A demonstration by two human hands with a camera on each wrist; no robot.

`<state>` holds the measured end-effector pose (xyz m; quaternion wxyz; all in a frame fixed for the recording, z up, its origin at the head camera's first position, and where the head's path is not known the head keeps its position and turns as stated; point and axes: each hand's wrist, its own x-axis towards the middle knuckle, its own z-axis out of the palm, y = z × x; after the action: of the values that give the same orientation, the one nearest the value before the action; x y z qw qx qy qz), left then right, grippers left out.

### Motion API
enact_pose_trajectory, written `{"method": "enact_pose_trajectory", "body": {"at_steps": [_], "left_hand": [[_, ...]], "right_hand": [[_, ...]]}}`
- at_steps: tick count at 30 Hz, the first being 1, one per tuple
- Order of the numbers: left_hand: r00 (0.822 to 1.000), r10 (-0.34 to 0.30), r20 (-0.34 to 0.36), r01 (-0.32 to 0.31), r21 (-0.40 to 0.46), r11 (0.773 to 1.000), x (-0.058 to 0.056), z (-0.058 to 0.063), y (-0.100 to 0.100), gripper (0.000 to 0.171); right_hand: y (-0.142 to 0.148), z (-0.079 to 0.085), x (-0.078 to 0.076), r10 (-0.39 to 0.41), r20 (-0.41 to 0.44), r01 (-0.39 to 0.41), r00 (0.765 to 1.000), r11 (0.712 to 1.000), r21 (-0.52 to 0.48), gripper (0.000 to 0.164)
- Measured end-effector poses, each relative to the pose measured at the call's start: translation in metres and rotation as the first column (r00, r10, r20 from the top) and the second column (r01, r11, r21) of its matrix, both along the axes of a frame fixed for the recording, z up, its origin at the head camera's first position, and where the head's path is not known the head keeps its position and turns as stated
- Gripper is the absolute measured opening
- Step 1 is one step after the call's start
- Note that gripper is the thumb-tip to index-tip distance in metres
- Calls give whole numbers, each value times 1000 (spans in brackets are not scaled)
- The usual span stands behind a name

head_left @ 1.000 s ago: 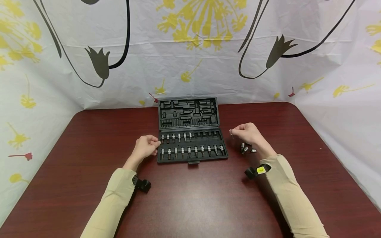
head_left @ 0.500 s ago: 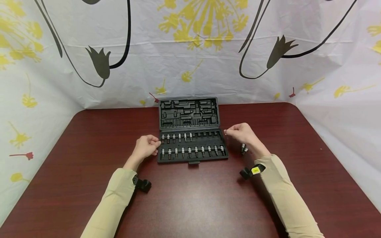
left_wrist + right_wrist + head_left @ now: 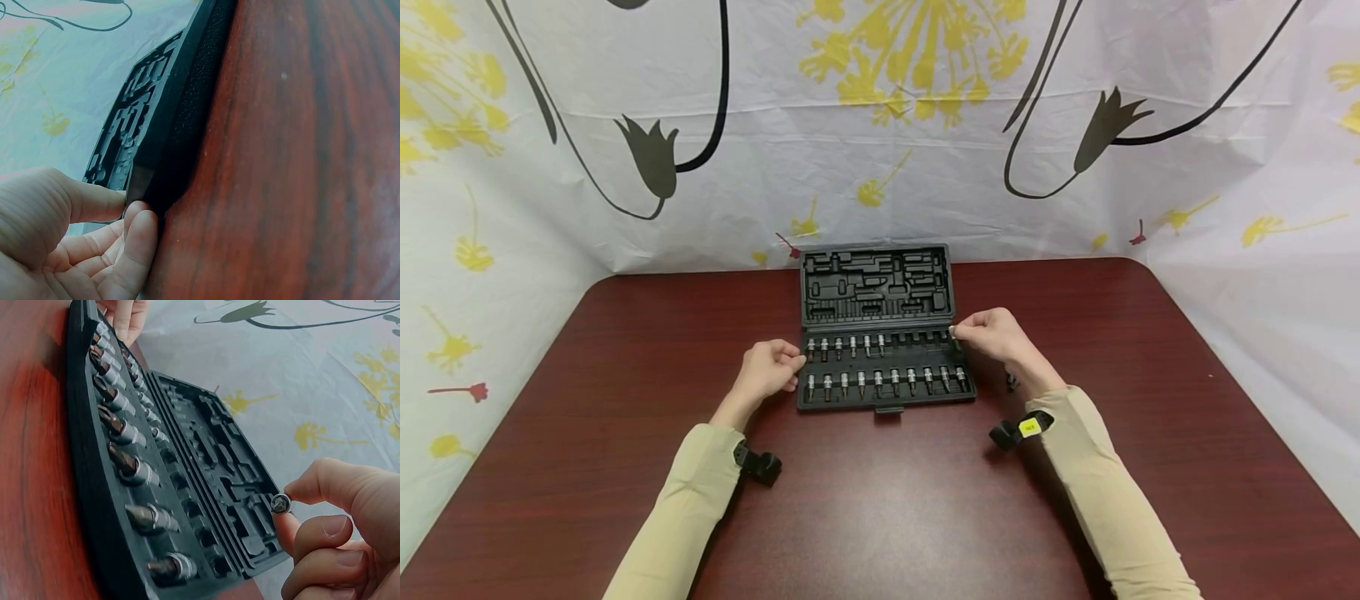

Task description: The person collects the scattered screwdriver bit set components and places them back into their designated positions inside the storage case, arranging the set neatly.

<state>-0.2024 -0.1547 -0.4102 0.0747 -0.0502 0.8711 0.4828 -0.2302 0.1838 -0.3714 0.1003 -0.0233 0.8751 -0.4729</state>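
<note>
A black bit socket case (image 3: 880, 364) lies unfolded on the table, its moulded lid (image 3: 876, 287) standing up behind. The front row is filled with bit sockets (image 3: 139, 469); the back row has them on its left part, with bare slots (image 3: 199, 526) on the right. My left hand (image 3: 767, 368) pinches the case's left edge between thumb and fingers, as the left wrist view shows. Between thumb and index finger, my right hand (image 3: 992, 336) pinches one bit socket (image 3: 280, 503), end-on to the right wrist camera, over the right end of the back row.
A few loose bit sockets (image 3: 1012, 381) lie on the brown table (image 3: 880, 500) right of the case, partly hidden by the right wrist. A patterned white sheet (image 3: 760, 150) hangs behind and at both sides of the table.
My right hand has moved left with the pinched bit socket, from above the loose ones to the case's back right end. The left hand keeps its place on the case edge.
</note>
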Motion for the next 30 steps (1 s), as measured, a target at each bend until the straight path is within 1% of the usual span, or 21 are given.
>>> {"method": "enact_pose_trajectory", "body": {"at_steps": [14,22,30], "left_hand": [[1000,1,-9,-1,10,1000,0,0,0,17],[1000,1,-8,-1,15,1000,0,0,0,17],[1000,5,-8,-5,10,1000,0,0,0,17]], "right_hand": [[-21,-1,-4,23,8,-22,1000,1000,-10,24],[-34,1,-9,36,51,-36,998,999,0,25],[-46,1,-13,33,86,-34,996,999,6,25]]}}
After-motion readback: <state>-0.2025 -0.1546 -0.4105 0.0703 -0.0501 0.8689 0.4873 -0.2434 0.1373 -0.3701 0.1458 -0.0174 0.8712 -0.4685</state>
